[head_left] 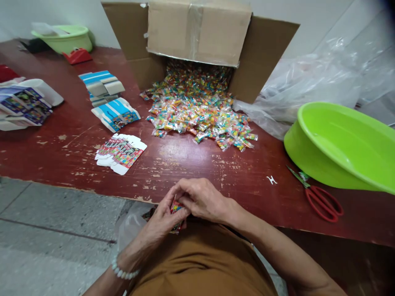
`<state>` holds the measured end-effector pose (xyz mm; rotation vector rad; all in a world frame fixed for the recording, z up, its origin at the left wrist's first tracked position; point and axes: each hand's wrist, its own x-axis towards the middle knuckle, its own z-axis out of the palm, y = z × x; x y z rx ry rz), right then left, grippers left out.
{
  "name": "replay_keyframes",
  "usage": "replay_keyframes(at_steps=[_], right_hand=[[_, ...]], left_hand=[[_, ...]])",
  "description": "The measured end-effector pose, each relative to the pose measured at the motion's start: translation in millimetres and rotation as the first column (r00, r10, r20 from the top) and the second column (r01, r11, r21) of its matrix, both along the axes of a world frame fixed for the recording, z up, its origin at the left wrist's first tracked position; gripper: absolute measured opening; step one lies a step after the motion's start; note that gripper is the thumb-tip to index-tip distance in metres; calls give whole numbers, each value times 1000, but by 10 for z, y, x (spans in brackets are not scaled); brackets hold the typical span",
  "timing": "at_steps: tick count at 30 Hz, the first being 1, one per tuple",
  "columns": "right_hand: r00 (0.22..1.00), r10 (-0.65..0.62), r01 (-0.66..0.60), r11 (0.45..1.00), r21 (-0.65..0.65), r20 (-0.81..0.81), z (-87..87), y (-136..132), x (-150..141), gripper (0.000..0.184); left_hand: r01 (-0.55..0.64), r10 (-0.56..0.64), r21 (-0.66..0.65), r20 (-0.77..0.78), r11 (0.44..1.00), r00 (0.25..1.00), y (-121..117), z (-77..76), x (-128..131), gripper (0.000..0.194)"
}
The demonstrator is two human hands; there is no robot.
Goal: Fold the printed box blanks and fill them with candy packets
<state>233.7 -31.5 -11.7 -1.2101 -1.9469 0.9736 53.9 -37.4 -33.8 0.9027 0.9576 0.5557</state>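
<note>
Close to my body, at the table's front edge, my left hand (164, 215) is closed around a small red printed candy box (176, 206). My right hand (204, 199) is bent over the top of the same box, its fingers pinched against it; the fingertips are partly hidden. Ahead and to the left lies a fanned stack of flat red candy cartons (121, 153). A heap of small clear bags of colourful candy (200, 119) spills onto the table from a cardboard box (199, 35) lying on its side.
Bundles of blue cartons (115, 114) and purple cartons (23, 102) lie on the left. Red-handled scissors (322, 202) rest beside a green basin (336, 144) at right. Behind are a red tape dispenser (77, 56), another green basin (66, 39) and clear plastic sheeting (308, 82).
</note>
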Motion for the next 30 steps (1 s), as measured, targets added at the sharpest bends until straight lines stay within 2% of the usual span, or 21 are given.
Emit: replay_keyframes(at_steps=[2,4,6,8,11,12,14,16,18,19,21,23,25,27,29,30], right_hand=[[994,-17,12,999,-45,-106,-7,8,17,22],[958,-148,125,987,-104,-244,-40,39,77,22],[899,-267,199,955,-218,-347,-102,65,126,22],[858,-301,136,915,-381,-417,-181,65,118,32],[832,-276,-38,838,-545,-482,-271,18,8,40],[834,-271,-44,837,-546,-482,-285,0,-34,36],[855,-273,58,895,-441,-442,-282,-28,-96,22],[876,-270,192,955,-225,-400,-249,-48,-116,12],[905,-205,196,979,-62,-374,-204,-62,-105,15],[917,-165,165,986,-31,-362,-182,-66,-96,18],[934,-123,115,992,-44,-336,-153,-64,-85,19],[928,-164,127,983,-130,-336,-143,-39,-94,15],[893,-229,125,953,-276,-388,-146,6,-122,10],[838,-264,44,905,-423,-477,-148,56,-158,12],[804,-261,-41,873,-487,-535,-143,94,-191,15],[806,-245,-52,878,-476,-539,-137,104,-203,16]], left_hand=[[-19,19,2,10,1000,1000,21,34,8,69],[-40,43,-48,54,998,998,64,68,-6,65],[-61,74,-116,112,991,991,102,87,-23,65],[-85,108,-154,145,984,984,115,82,-20,64],[-156,165,-81,119,984,979,90,54,25,57],[-176,180,-45,108,983,978,81,49,43,55],[-191,193,-29,101,981,976,82,60,64,52],[-172,186,-114,125,978,975,111,97,62,52],[-139,184,-236,183,962,966,156,146,43,54],[-123,189,-284,215,951,958,177,167,32,55],[-109,203,-333,260,937,944,207,191,19,56],[-118,210,-324,268,939,940,215,185,17,59],[-132,208,-283,255,950,944,209,159,19,66],[-148,206,-248,228,958,952,198,128,10,76],[-160,205,-226,194,961,959,195,110,-15,84],[-163,204,-218,180,962,962,198,108,-32,86]])
